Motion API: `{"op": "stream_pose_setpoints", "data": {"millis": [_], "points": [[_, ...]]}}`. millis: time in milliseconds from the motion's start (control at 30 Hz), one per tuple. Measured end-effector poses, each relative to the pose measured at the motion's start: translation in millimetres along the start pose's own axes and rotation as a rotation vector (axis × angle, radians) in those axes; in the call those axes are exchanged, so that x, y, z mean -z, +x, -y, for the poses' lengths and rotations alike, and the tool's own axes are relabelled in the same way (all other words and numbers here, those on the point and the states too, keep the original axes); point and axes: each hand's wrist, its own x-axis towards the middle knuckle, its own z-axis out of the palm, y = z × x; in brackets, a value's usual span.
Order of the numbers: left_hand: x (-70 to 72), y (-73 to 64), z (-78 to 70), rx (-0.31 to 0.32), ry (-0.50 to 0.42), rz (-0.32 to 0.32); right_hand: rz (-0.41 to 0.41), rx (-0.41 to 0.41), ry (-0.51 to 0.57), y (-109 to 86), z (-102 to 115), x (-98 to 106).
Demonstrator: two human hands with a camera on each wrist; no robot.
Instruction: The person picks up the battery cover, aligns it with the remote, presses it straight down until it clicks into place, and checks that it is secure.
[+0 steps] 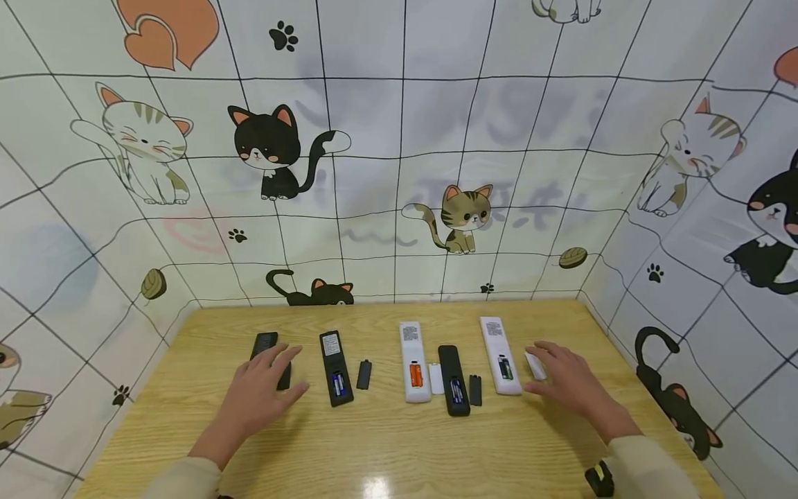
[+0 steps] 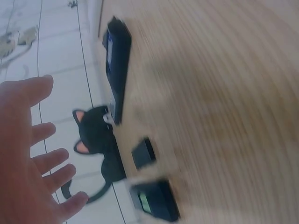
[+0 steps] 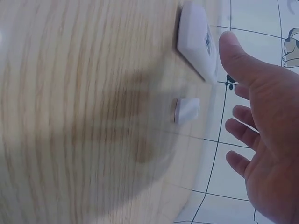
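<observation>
My left hand (image 1: 255, 391), fingers spread and relaxed, hovers over a black remote control (image 1: 264, 342) at the table's left and hides part of it. In the left wrist view that hand (image 2: 23, 158) holds nothing. My right hand (image 1: 570, 381) is beside a small white battery cover (image 1: 535, 366), partly hiding it. The right wrist view shows this hand (image 3: 275, 116) apart from the cover (image 3: 188, 110), its fingers loosely bent. Left of it lies a white remote (image 1: 501, 357) with its battery compartment uncovered and a battery inside.
Between the hands lie a black remote (image 1: 336, 367) with blue batteries, a black cover (image 1: 364, 374), a white remote (image 1: 414, 364) with orange batteries, a white cover (image 1: 436, 379), another black remote (image 1: 454, 381) and its cover (image 1: 476, 390). Cat-print cloth (image 1: 374, 173) surrounds the wooden table (image 1: 399, 450).
</observation>
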Motion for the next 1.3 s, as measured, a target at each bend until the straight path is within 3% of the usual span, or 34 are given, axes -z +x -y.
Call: {"op": "stream_pose_setpoints", "data": {"millis": [267, 500, 700, 1100, 1300], "points": [[-16.9, 20.6, -39.6, -0.037, -0.116, 0.020, 0.009, -0.013, 0.024, 3.5, 5, 1], [-31.1, 42.1, -74.8, -0.107, -0.182, -0.014, 0.004, -0.030, 0.020, 4.5, 1, 1], [-44.4, 64.0, -107.4, -0.093, -0.316, -0.008, 0.010, -0.067, 0.010, 5.5, -8, 6], [-69.2, 104.0, -164.0, -0.034, -0.645, 0.168, 0.040, -0.102, 0.015, 10.3, -24, 17], [-79.3, 113.7, -196.9, 0.018, -0.834, 0.219, 0.087, -0.117, 0.026, 14.3, -29, 14]]}}
